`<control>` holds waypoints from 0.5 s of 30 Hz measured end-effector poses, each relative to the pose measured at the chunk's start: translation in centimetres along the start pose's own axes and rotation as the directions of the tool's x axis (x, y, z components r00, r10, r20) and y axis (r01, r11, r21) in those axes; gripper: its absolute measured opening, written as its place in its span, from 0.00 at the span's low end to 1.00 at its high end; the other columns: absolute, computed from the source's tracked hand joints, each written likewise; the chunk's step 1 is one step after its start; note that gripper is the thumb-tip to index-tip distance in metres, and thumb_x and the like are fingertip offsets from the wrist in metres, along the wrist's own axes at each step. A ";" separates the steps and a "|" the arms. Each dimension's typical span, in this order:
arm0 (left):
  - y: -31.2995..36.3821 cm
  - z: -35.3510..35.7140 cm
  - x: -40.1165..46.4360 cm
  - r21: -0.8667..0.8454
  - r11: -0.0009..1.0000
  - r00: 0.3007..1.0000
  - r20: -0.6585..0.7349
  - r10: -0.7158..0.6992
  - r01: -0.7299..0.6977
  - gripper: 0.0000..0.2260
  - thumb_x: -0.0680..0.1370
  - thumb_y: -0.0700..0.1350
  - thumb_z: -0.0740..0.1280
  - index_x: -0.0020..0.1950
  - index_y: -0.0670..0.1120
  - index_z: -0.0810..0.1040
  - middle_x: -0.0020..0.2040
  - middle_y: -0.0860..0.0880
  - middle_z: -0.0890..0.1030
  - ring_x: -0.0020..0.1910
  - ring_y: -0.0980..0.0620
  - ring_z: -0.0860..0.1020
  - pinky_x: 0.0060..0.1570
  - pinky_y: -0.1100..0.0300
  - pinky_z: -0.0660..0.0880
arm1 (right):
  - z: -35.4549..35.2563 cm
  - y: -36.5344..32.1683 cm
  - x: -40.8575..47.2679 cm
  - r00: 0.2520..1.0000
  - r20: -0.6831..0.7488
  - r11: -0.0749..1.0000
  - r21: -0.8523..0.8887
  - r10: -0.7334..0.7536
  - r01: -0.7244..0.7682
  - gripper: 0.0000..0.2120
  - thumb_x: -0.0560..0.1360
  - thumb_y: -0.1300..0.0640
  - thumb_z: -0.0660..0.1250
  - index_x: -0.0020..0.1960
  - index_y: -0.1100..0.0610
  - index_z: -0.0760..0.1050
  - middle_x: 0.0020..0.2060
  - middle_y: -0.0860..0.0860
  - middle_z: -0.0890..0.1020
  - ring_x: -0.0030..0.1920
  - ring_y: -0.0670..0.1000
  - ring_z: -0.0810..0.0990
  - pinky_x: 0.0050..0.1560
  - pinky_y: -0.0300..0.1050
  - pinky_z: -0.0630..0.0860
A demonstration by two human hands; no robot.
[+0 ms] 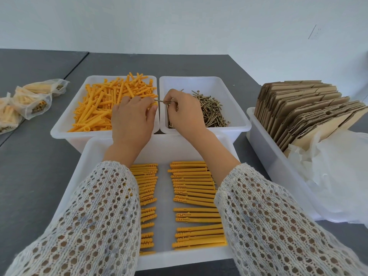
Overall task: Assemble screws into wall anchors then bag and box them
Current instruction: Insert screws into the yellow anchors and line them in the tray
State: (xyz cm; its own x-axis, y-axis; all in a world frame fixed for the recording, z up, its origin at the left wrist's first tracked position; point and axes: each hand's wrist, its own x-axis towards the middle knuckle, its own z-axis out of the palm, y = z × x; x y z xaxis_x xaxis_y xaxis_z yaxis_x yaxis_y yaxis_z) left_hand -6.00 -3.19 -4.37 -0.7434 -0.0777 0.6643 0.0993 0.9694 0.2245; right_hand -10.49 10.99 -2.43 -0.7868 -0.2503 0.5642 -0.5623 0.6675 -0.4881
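My left hand point(132, 118) grips an orange wall anchor point(153, 105) over the right edge of the anchor bin point(59, 130). My right hand point(185, 111) pinches a brass screw point(161, 101) whose tip points left into the anchor's open end. Loose orange anchors point(99, 108) fill the left bin, and loose screws point(211, 112) lie in the right bin point(235, 126). In the near tray point(163, 150), assembled anchors lie in two columns, a left column point(147, 188) and a right column point(194, 196), partly hidden by my sleeves.
Filled clear bags point(29, 102) of anchors lie on the grey table at the far left. A white bin point(278, 166) on the right holds flat cardboard boxes point(304, 112) upright and crumpled clear plastic bags point(338, 176). A white wall stands behind the table.
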 end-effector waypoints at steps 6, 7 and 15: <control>0.2 -0.2 -0.1 0.006 0.999 0.999 0.009 -0.054 0.054 0.13 0.84 0.50 0.58 0.56 0.46 0.81 0.43 0.46 0.79 0.49 0.41 0.73 0.43 0.48 0.69 | -0.1 0.1 0.1 1.000 -0.001 0.998 0.059 0.016 -0.016 0.11 0.74 0.67 0.58 0.48 0.59 0.79 0.40 0.54 0.79 0.42 0.54 0.74 0.41 0.52 0.74; 0.2 -0.2 -0.1 0.004 0.998 0.998 0.006 -0.063 0.063 0.13 0.84 0.50 0.58 0.55 0.46 0.81 0.42 0.46 0.78 0.48 0.41 0.73 0.43 0.48 0.69 | -0.1 0.1 0.1 0.999 -0.007 0.997 0.067 0.033 -0.032 0.11 0.74 0.67 0.58 0.48 0.59 0.79 0.39 0.55 0.79 0.42 0.55 0.74 0.41 0.52 0.74; 0.1 -0.1 0.0 -0.008 0.999 0.999 0.015 -0.032 0.032 0.12 0.83 0.50 0.61 0.58 0.48 0.82 0.44 0.47 0.81 0.50 0.41 0.73 0.43 0.48 0.69 | -0.4 -0.1 -0.1 1.000 0.000 0.998 0.068 0.012 -0.012 0.08 0.73 0.68 0.59 0.44 0.62 0.77 0.38 0.56 0.78 0.44 0.56 0.74 0.44 0.54 0.73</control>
State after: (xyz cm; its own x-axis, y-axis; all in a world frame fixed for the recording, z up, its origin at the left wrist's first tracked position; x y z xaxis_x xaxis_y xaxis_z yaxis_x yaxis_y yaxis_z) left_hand -5.92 -3.17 -4.29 -0.7563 -0.1046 0.6458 0.0807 0.9647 0.2508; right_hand -10.25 11.23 -2.10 -0.7933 -0.2422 0.5586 -0.5691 0.6211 -0.5389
